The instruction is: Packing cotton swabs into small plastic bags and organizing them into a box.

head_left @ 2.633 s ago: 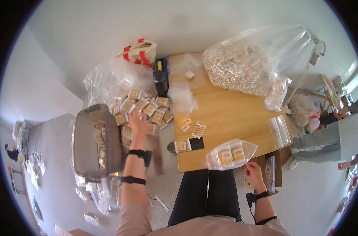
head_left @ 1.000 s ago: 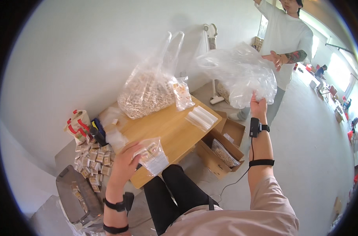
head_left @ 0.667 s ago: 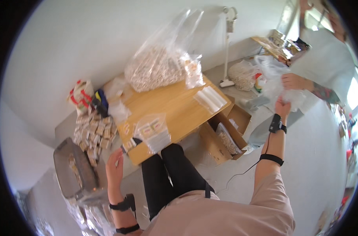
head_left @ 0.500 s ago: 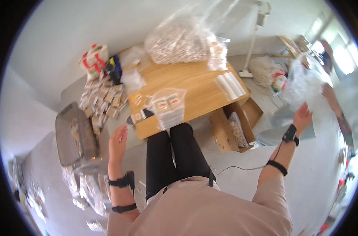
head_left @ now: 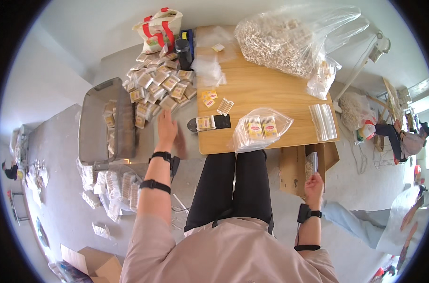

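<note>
My left hand (head_left: 166, 128) is at the near edge of a heap of small clear packets of cotton swabs (head_left: 161, 81), fingers stretched toward the packets; contact is unclear. My right hand (head_left: 314, 186) is closed beside the open cardboard box (head_left: 292, 172), close to a clear bag of swabs (head_left: 311, 162) standing in it. What it grips, if anything, is hidden. On the wooden table (head_left: 257, 92) lies a clear bag (head_left: 282, 122) with two labelled swab packs on top. To its left, another swab pack (head_left: 206, 123) rests on a black holder (head_left: 222, 121), near a few loose swabs (head_left: 225, 106).
A grey plastic bin (head_left: 93, 122) stands left of the heap. A large clear bag of loose swabs (head_left: 275, 42) covers the table's far side. Clear sleeves (head_left: 323, 122) lie at its right edge. Another person's light-blue trouser leg (head_left: 353, 217) extends in from the right.
The view has shifted, bringing the table toward the right. My left hand has reached up to the packet heap. My right hand has come in from the right to the cardboard box, its fingers now curled.
</note>
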A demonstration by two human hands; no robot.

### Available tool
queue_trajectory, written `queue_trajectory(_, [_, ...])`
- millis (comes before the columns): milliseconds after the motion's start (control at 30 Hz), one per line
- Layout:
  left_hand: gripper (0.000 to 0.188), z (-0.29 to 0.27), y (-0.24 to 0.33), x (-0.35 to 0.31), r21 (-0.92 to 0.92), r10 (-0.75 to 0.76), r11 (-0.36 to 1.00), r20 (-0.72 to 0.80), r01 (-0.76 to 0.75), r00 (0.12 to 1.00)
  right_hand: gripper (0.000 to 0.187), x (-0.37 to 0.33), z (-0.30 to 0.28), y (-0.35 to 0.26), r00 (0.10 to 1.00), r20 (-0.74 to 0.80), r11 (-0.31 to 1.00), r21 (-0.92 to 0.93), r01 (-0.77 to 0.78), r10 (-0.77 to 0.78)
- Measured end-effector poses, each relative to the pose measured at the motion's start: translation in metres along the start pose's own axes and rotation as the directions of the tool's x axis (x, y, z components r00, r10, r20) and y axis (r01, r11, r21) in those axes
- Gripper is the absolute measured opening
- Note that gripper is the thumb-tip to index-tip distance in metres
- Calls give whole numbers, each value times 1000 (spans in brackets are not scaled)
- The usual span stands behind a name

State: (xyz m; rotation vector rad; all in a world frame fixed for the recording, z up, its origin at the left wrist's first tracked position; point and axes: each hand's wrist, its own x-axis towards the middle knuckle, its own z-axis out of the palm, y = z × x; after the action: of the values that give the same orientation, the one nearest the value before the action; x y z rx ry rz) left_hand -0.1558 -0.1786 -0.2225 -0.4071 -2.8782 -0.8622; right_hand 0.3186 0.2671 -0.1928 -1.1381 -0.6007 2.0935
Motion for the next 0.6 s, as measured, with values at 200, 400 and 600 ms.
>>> queue_trajectory(200, [57,17,-14,45,278,166,943,77,-181,983,6,-34,45,55,997,-43,972,-224,-72,63])
queue_trajectory(400, [48,23,-38,57,359,154,916,97,-179,983,2,-43,79,71,994,-29,944,-311,-109,105])
queue_trajectory(600, [37,-14,-41,37,30,206,979,-114,-204,972,4,-61,152,71,989,145,913,-404,52,8])
